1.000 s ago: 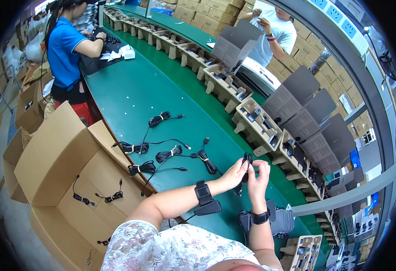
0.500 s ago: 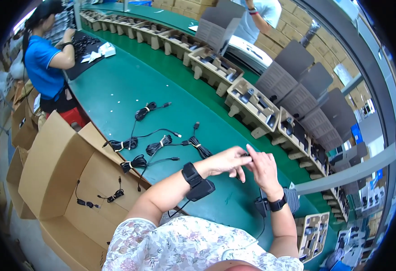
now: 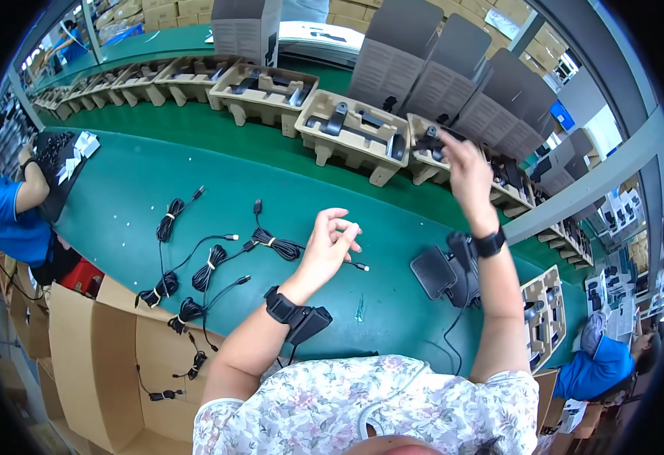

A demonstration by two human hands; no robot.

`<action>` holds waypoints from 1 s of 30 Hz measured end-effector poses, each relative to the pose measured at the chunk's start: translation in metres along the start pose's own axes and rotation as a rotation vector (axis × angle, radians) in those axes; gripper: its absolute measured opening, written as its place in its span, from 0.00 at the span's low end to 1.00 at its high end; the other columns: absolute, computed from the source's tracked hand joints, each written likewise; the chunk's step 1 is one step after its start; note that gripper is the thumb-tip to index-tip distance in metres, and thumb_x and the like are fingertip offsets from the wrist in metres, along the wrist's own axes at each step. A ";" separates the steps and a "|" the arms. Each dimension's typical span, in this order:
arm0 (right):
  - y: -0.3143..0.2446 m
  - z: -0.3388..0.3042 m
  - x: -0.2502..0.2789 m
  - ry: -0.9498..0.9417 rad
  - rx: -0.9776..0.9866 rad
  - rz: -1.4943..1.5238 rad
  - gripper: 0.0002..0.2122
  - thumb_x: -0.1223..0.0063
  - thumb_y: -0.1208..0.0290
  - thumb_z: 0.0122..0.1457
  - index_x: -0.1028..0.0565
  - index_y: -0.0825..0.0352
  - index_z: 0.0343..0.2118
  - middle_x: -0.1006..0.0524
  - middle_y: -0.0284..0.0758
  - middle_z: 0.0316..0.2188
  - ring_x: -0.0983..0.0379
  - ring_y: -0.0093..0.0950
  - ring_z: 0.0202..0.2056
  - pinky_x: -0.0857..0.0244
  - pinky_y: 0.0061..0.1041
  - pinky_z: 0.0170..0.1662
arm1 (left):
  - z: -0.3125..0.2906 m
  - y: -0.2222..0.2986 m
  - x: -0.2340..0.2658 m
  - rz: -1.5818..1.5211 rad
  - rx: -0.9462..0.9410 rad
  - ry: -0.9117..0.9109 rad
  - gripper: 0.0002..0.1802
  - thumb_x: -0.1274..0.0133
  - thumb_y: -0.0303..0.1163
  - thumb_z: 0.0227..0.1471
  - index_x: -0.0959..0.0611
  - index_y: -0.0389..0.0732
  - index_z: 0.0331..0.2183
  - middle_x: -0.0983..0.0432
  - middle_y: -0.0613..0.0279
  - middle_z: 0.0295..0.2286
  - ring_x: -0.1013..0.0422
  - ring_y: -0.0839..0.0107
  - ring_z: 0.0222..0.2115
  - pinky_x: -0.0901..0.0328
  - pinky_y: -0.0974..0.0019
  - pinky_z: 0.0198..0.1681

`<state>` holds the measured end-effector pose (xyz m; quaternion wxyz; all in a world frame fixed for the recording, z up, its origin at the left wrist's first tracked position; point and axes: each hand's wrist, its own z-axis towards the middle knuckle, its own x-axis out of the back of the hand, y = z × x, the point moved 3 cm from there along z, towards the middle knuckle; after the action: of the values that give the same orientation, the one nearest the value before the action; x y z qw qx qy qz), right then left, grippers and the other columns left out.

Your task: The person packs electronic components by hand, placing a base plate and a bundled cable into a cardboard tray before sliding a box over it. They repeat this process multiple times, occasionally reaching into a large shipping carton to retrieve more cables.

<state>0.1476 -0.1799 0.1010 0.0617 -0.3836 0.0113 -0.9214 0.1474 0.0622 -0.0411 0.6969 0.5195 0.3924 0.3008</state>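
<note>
My left hand (image 3: pixel 330 244) hovers over the green table with its fingers loosely curled and apart. Nothing shows in its grasp. Under it lies a black cable bundle (image 3: pixel 275 243) tied with a light band, whose connector end (image 3: pixel 358 265) pokes out beside the fingers. Out over the row of moulded trays, my right hand (image 3: pixel 467 176) has its fingers extended at a pulp tray (image 3: pixel 421 168) holding black parts. That hand is slightly blurred, and no object is visible in it. Each wrist wears a black strap with a device.
More tied black cables (image 3: pixel 209 267) lie left on the table (image 3: pixel 377 318). A large open carton (image 3: pixel 82 356) with cables inside stands at lower left. Trays (image 3: pixel 351 140) line the far side, several with raised grey lids. A metal post (image 3: pixel 574 189) crosses at right; co-workers sit either side.
My hands, together before, have parted. The right one has reached away to the trays, while the left stays over the table near the cables. The view has turned rightward.
</note>
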 end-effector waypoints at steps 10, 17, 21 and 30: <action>0.053 0.061 -0.077 -0.153 0.376 -0.645 0.08 0.53 0.73 0.51 0.24 0.61 0.34 0.28 0.34 0.25 0.28 0.34 0.30 0.36 0.34 0.30 | -0.007 -0.005 0.007 0.077 -0.004 -0.008 0.20 0.54 0.31 0.57 0.40 0.37 0.49 0.29 0.56 0.36 0.29 0.76 0.28 0.35 0.76 0.26; 0.056 0.064 -0.134 -0.253 -0.187 -0.345 0.09 0.56 0.72 0.55 0.29 0.71 0.37 0.25 0.42 0.31 0.26 0.39 0.36 0.35 0.40 0.39 | -0.007 -0.008 0.005 0.080 -0.009 -0.034 0.20 0.54 0.30 0.57 0.40 0.37 0.49 0.29 0.56 0.36 0.29 0.75 0.29 0.36 0.76 0.27; 0.072 0.057 -0.143 -0.092 -0.481 -0.045 0.12 0.59 0.70 0.58 0.32 0.74 0.39 0.24 0.47 0.32 0.27 0.45 0.35 0.36 0.43 0.41 | -0.008 -0.004 0.005 0.099 -0.007 -0.032 0.20 0.55 0.28 0.57 0.40 0.37 0.49 0.29 0.56 0.37 0.30 0.75 0.29 0.36 0.76 0.28; 0.063 0.037 -0.129 -0.303 -0.117 -0.245 0.14 0.57 0.61 0.59 0.26 0.67 0.39 0.26 0.48 0.38 0.31 0.50 0.40 0.37 0.42 0.44 | -0.014 -0.007 0.012 0.106 -0.025 -0.026 0.20 0.55 0.25 0.56 0.39 0.38 0.49 0.30 0.57 0.37 0.30 0.75 0.29 0.36 0.76 0.27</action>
<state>0.2702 -0.2260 0.0317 -0.0721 -0.5191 0.0090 -0.8516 0.1416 0.0772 -0.0527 0.6915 0.5348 0.3512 0.3353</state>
